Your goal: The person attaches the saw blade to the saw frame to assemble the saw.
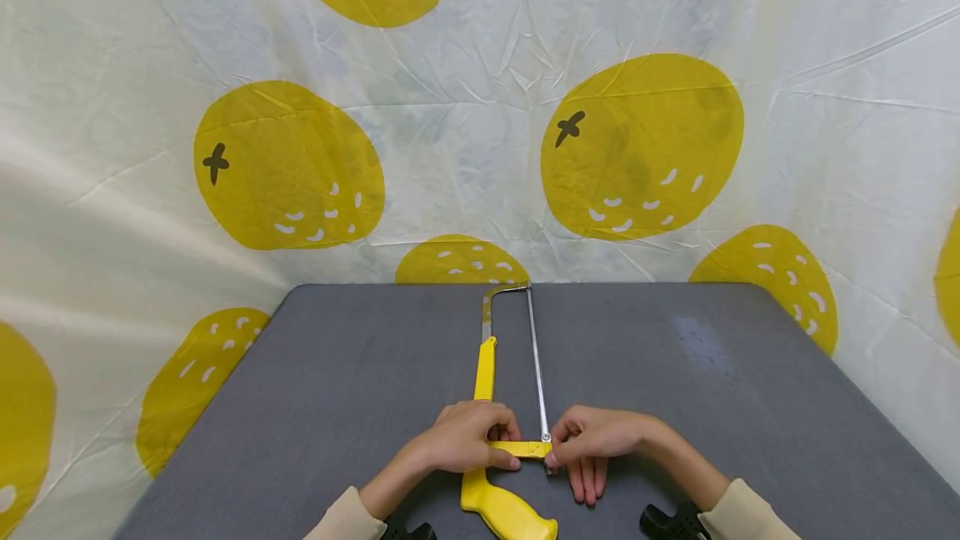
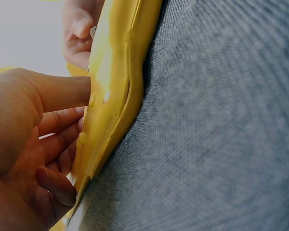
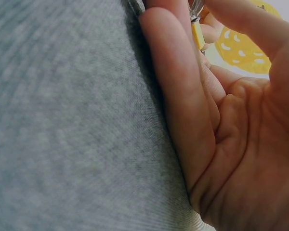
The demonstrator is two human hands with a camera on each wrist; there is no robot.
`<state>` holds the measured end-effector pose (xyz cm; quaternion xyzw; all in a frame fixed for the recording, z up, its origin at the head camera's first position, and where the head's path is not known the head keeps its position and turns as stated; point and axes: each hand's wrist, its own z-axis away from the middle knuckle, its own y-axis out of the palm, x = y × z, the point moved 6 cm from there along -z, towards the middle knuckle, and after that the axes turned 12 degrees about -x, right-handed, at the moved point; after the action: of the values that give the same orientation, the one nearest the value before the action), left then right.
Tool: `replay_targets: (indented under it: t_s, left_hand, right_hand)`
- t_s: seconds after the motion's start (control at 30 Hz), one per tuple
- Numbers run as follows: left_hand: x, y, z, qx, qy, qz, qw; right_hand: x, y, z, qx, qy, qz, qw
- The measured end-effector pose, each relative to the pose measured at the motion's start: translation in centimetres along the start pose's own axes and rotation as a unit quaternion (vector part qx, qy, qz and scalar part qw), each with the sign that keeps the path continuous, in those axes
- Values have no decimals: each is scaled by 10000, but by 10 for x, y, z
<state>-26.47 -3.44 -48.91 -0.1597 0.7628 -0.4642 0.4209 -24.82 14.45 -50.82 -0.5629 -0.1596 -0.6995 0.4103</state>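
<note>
A hacksaw with a yellow handle (image 1: 517, 513) lies on the grey table, its metal front end pointing away from me. Its thin silver blade (image 1: 536, 357) runs along the right side of the frame. My left hand (image 1: 468, 436) grips the yellow frame near the handle; in the left wrist view, its thumb lies against the yellow body (image 2: 113, 67). At the near end of the blade, my right hand (image 1: 603, 433) pinches a small metal fitting (image 1: 551, 468) between thumb and index finger. The other right fingers (image 3: 180, 82) extend down along the table, and the fitting is mostly hidden.
The grey table (image 1: 360, 373) spreads out on both sides of the saw. Behind it hangs a pale cloth (image 1: 457, 165) printed with large yellow fruit. Black wrist devices (image 1: 672, 522) sit by the cream sleeves (image 1: 746, 515).
</note>
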Motion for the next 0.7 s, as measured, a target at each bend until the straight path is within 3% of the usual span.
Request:
replay_targets:
  t_s: [0.7]
  left_hand:
    - [3,2,-1,20,-41,-33,10000]
  right_hand:
    - [0,0,0,85,-18,-15,10000]
